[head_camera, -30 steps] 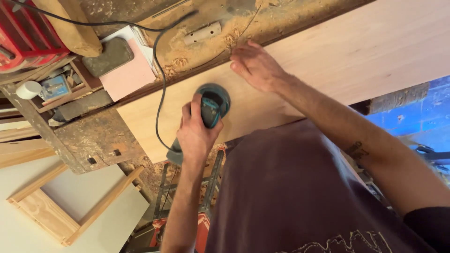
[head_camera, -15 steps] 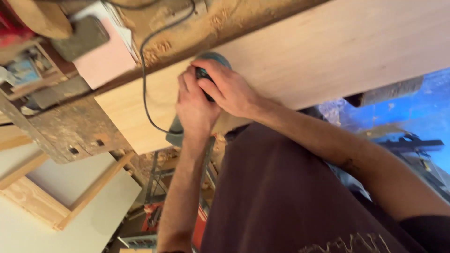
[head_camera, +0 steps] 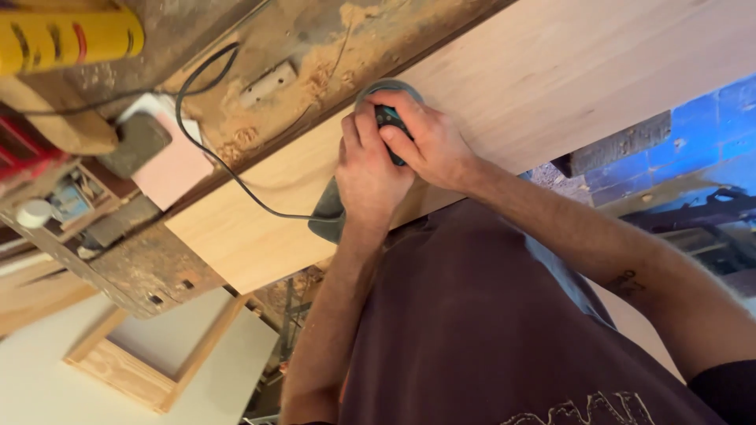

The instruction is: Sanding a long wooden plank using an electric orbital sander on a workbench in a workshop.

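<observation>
head view, what's in hand: both hands are stacked on a small grey-green electric palm sander (head_camera: 376,149) with a dark teal top, sitting on a long pale wooden board (head_camera: 551,86) close to the board's near edge.
left hand: left hand (head_camera: 366,177) has its fingers curled shut around the sander body, gripping from the near side.
right hand: right hand (head_camera: 429,145) is clamped over the top, fingers (head_camera: 376,106) wrapped down round the far side of the head. Nothing loose in either grip.
cord: thin black power cord (head_camera: 213,149) loops off the sander's tail, over the board's far edge and across the sawdusty, worn wooden surface (head_camera: 331,39) behind it.
risk, cord: I'd say the slack loop is the big one. It lies right on the board beside the sander, so a pass towards the board's left end could run over it or drag it.
risk, edge: sander's already riding near the near edge, so tipping off it could round the edge over or gouge it.
risk, board: can't see any clamp, so it may creep under pressure.
clutter: yellow cylinder-shaped tool (head_camera: 71,35) at the far left corner and a pale pink flat block (head_camera: 177,169) by the far edge, both well apart from the hands. A light wooden frame (head_camera: 150,358) lies on the floor below.
</observation>
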